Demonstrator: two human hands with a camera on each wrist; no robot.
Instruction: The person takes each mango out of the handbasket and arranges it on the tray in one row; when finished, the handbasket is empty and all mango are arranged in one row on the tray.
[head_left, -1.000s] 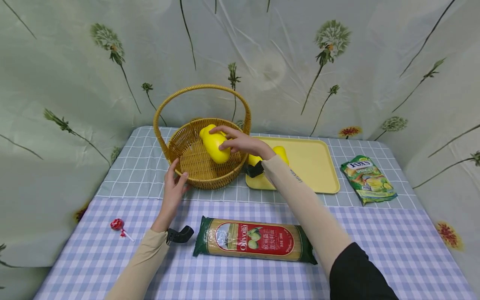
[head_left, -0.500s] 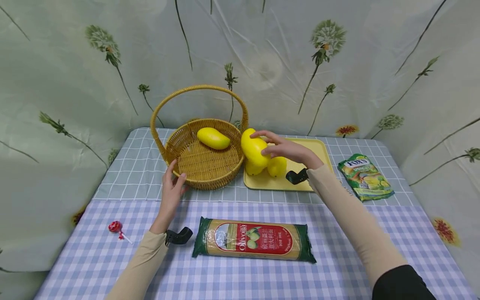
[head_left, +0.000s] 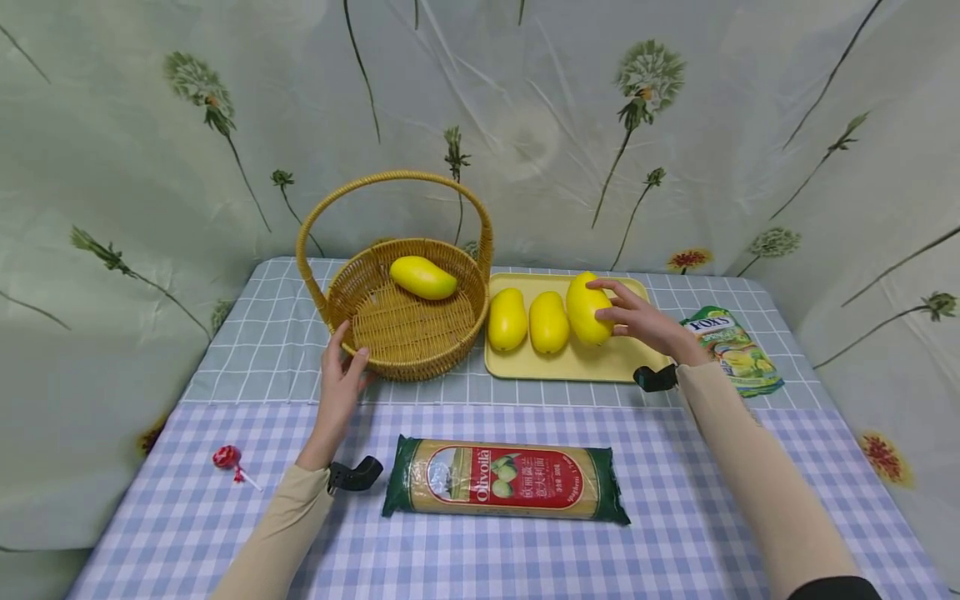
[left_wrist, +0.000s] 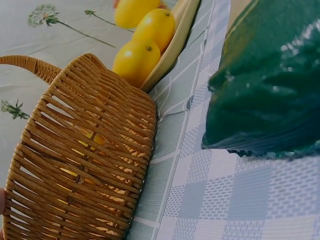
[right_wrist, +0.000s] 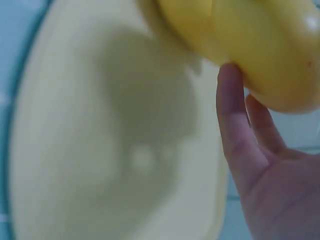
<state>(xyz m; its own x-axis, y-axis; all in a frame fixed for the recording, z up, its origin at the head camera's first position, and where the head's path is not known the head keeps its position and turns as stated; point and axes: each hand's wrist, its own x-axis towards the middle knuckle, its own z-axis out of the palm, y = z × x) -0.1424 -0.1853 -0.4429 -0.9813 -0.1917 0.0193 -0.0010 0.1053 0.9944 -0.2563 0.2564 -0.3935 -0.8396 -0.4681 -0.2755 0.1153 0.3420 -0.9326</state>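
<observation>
My right hand (head_left: pixel 648 323) holds a yellow mango (head_left: pixel 588 308) between thumb and fingers, over the right part of the yellow tray (head_left: pixel 630 367). In the right wrist view the held mango (right_wrist: pixel 275 45) shows above the tray, whose surface bears a shadow. Two more mangoes lie side by side on the tray's left part, a left one (head_left: pixel 507 320) and a right one (head_left: pixel 549 322). Another mango (head_left: pixel 423 277) lies inside the wicker basket (head_left: pixel 412 367). My left hand (head_left: pixel 341 392) grips the basket's front left rim, thumb and fingers at its edge.
A spaghetti pack (head_left: pixel 506 479) lies across the checked cloth in front. To the left is a red lollipop (head_left: pixel 227 457). A green candy bag (head_left: pixel 738 354) lies right of the tray, partly behind my right wrist. The basket's tall handle (head_left: pixel 397 175) arches upward.
My right hand let go of one mango in the basket, picked up or took another from the basket's area and carried it rightward over the tray. The left hand stays at the rim.
</observation>
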